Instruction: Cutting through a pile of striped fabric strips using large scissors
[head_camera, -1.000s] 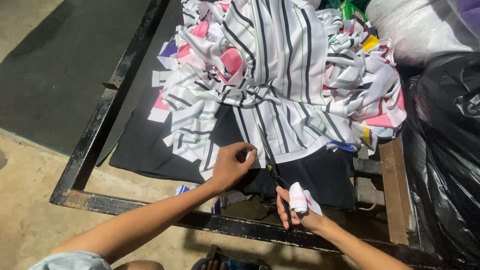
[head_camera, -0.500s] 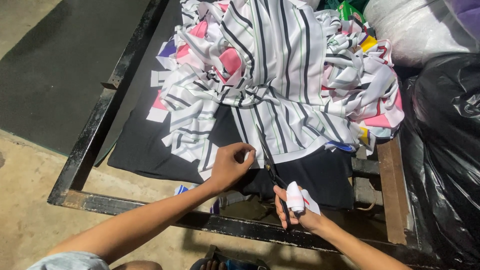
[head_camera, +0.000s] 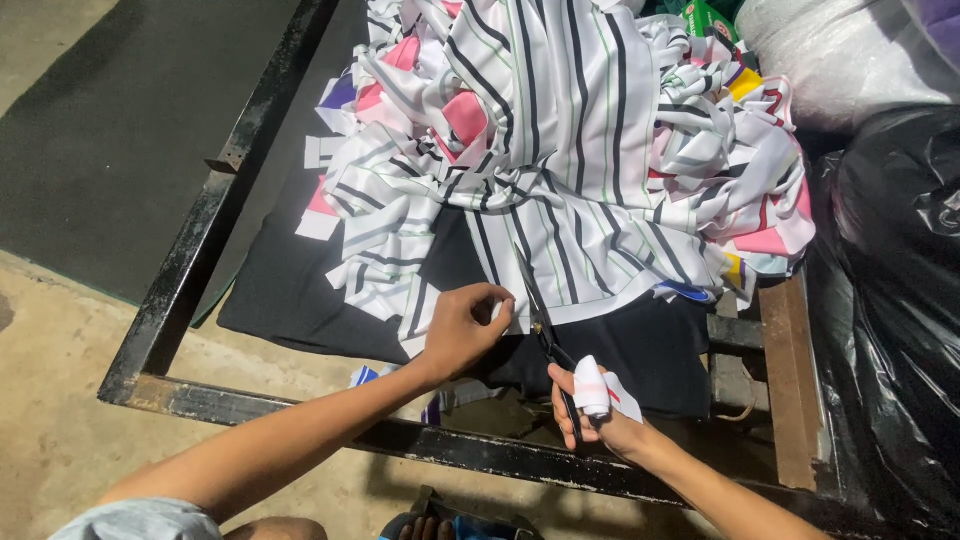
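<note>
Left hand (head_camera: 465, 328): fingers pinching the near edge of the striped white fabric (head_camera: 560, 150), which lies heaped on a black cloth (head_camera: 290, 300) over the black metal frame (head_camera: 200, 260). Right hand (head_camera: 598, 410): fingers closed through the handles of dark scissors (head_camera: 545, 335), one finger apparently wrapped in white tape; blades meet the fabric edge just beside the left hand. A black plastic bag (head_camera: 890, 300) stands beside the fabric.

green packet (head_camera: 708, 17), top edge.
</note>
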